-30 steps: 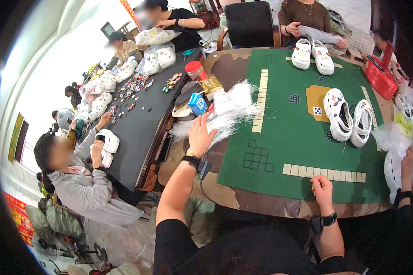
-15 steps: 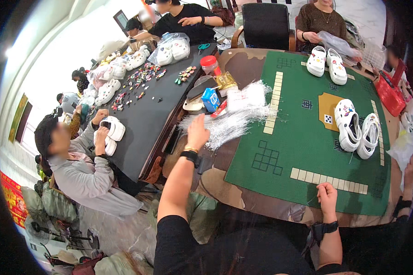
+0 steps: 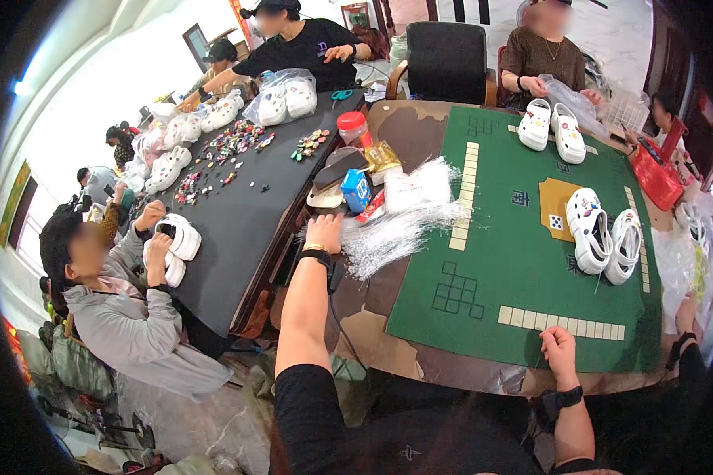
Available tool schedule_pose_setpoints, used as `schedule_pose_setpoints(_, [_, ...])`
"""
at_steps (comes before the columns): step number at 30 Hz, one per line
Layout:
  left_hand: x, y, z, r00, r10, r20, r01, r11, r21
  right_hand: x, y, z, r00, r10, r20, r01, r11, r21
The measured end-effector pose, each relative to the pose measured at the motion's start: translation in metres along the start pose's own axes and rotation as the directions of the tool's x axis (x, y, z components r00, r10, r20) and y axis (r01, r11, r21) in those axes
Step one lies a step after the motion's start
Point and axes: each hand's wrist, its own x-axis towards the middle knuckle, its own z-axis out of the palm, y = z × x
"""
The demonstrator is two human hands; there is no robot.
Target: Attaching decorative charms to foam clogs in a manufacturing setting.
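My left hand (image 3: 324, 233) reaches palm down to the left end of a loose pile of thin white plastic strands (image 3: 400, 237); its fingertips are hidden. My right hand (image 3: 558, 351) is closed above the near edge of the green mat (image 3: 491, 348). A faint thin line shows by its fingers, too fine to name. Farther along the mat, a pair of white clogs (image 3: 589, 229) with colourful charms stands to the right. Another decorated pair of white clogs (image 3: 535, 125) sits at the far side.
Beside the strands lie a blue box (image 3: 356, 190), a white packet (image 3: 417, 191) and a red-lidded jar (image 3: 353, 129). On the dark table (image 3: 249, 214) at left, a person in grey handles white clogs (image 3: 178, 237) near scattered charms (image 3: 236, 142). A red bag (image 3: 657, 170) stands at right.
My left hand has moved forward and down onto the left end of the strands. My right hand stays closed in about the same place. The whole view has shifted slightly.
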Motion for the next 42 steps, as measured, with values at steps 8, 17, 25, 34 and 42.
schedule_pose_setpoints(8, [0.005, 0.009, -0.001, 0.999, 0.032, -0.013, -0.03, 0.993, 0.111, 0.0, -0.001, 0.001, 0.999, -0.004, -0.034, 0.003, 1.0, -0.03])
schedule_pose_setpoints(17, [-0.002, 0.002, 0.009, 0.997, 0.07, 0.03, -0.07, 0.997, -0.018, 0.003, -0.004, 0.003, 1.0, -0.017, -0.026, 0.015, 0.996, -0.084])
schedule_pose_setpoints(25, [-0.03, 0.025, -0.006, 0.997, 0.084, 0.002, -0.083, 0.993, -0.083, 0.026, -0.023, 0.005, 0.951, -0.309, 0.012, 0.238, 0.704, -0.669])
schedule_pose_setpoints(34, [-0.069, 0.055, -0.035, 1.0, 0.018, -0.016, -0.02, 0.992, -0.123, 0.099, -0.123, 0.067, 0.797, -0.568, 0.207, 0.537, 0.507, -0.674])
schedule_pose_setpoints(42, [-0.067, 0.068, -0.075, 0.952, 0.13, -0.277, -0.037, 0.947, 0.32, 0.172, -0.2, 0.223, 0.612, -0.735, 0.293, 0.773, 0.478, -0.417])
